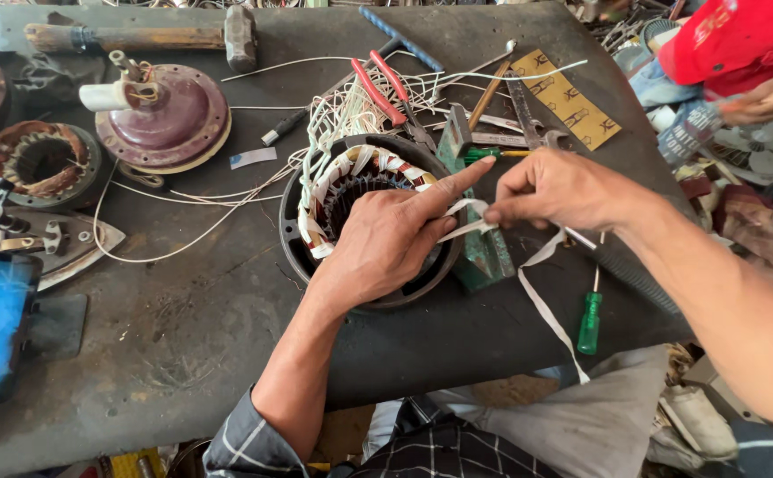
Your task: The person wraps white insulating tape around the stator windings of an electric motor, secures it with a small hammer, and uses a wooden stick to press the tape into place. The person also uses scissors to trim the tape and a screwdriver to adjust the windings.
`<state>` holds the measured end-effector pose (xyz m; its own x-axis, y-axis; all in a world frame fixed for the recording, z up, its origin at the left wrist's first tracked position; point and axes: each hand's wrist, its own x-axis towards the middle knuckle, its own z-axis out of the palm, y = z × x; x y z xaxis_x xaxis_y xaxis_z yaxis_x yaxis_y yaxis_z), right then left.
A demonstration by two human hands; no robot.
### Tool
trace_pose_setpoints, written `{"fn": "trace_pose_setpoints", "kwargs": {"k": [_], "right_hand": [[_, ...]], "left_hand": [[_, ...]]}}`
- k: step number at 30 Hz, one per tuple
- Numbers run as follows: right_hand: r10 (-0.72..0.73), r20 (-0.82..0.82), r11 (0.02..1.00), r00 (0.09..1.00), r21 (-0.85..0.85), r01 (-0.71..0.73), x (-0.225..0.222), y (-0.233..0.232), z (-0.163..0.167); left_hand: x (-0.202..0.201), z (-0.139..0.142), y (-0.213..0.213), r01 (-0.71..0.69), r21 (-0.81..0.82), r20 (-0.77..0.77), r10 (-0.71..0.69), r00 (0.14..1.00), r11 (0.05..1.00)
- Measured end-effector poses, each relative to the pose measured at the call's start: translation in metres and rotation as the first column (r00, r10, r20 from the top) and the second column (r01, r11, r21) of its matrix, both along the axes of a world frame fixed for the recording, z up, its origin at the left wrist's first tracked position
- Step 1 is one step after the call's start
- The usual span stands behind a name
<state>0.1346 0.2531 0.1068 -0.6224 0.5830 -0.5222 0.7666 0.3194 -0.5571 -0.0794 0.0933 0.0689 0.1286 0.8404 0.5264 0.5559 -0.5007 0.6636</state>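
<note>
Centrally, left hand [386,243] pressing stator [364,217], forefinger extended, right hand [554,188] pinching white tape [466,221]

Bare dark bench top [183,327] lies open below and left of the left hand's fingers [444,181]. Beyond the fingertips, red-handled pliers [382,88], loose white wires [342,111] and a green block [479,252] crowd the way; a green-handled screwdriver [590,323] lies under the right hand [559,190].

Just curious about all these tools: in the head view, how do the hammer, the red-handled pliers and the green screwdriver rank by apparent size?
1. Hammer, longest.
2. Red-handled pliers.
3. Green screwdriver, smallest, though it lies nearer the camera.
</note>
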Motion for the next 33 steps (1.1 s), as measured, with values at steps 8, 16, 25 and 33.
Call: {"fn": "trace_pose_setpoints", "kwargs": {"k": [8, 16, 25, 33], "right_hand": [[-0.100, -0.453, 0.958, 0.886, -0.284, -0.037, 0.003, 0.025, -0.015], [0.100, -0.685, 0.981, 0.722, -0.053, -0.186, -0.022, -0.001, 0.029], [0.256, -0.552, 0.937, 0.794, 0.345, -0.062, -0.035, -0.057, 0.075], [0.645, -0.361, 0.757, 0.673, 0.418, -0.502, -0.031, -0.108, 0.081]], "left_hand": [[-0.006, 0.000, -0.001, 0.197, 0.045, -0.070, -0.194, 0.979, 0.979], [0.007, 0.001, -0.001, 0.085, -0.018, -0.040, -0.086, 0.996, 0.996], [0.022, -0.010, 0.004, -0.205, -0.118, 0.166, 0.223, 0.961, 0.972], [0.013, -0.021, 0.010, -0.146, -0.094, 0.282, 0.167, 0.945, 0.985]]}}
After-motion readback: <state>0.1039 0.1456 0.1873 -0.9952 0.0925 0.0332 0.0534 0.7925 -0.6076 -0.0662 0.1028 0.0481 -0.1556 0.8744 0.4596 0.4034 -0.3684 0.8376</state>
